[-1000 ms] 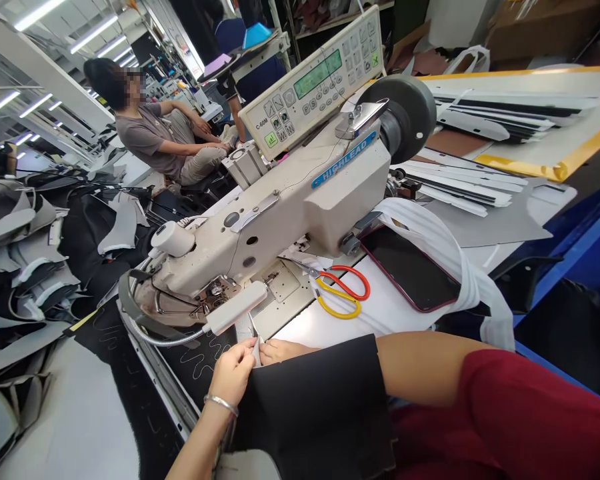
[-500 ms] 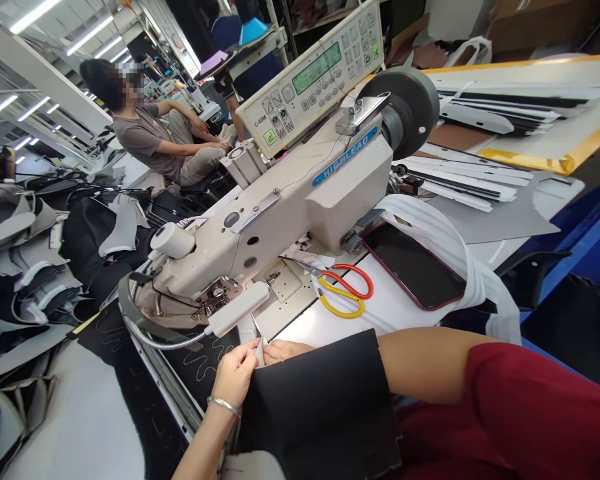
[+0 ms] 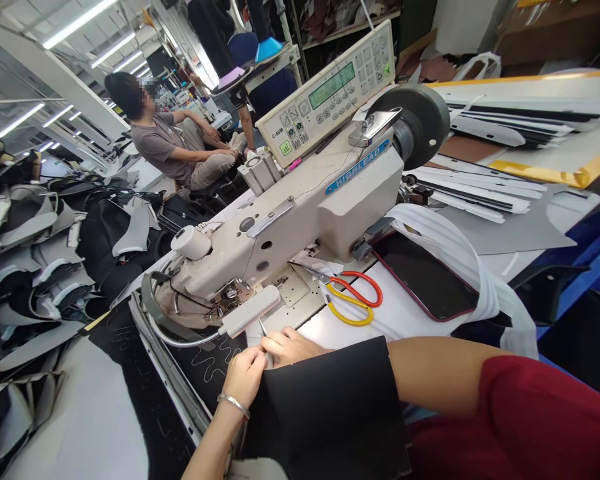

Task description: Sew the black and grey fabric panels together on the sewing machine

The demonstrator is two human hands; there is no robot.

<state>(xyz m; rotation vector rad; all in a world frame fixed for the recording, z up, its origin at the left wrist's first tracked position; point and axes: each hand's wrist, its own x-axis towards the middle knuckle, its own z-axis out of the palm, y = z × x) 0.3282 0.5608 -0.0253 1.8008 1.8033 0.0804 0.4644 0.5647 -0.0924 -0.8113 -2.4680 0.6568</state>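
My left hand point(image 3: 243, 377), a silver bangle on its wrist, pinches the near edge of a black fabric piece point(image 3: 330, 413) that lies over my right forearm. Fingertip to fingertip with it, my right hand point(image 3: 289, 347) grips the same edge, a small metal tool point(image 3: 263, 329) sticking up between the fingers. Both hands sit just in front of the needle area of a cream Highlead sewing machine point(image 3: 300, 213), under its white gooseneck lamp point(image 3: 250, 311). A black panel with wavy white stitching point(image 3: 210, 357) lies under the machine head.
Red and yellow scissors point(image 3: 353, 298) and a dark phone point(image 3: 425, 275) lie on the table to the right. A control panel point(image 3: 330, 93) stands behind the machine. Cut grey and black pieces point(image 3: 30, 267) pile up at left. Another person point(image 3: 175, 143) sits in the background.
The view has shifted slightly. My right hand has risen over the fabric edge, its knuckles and the small metal tool showing now; my left hand still pinches the edge.
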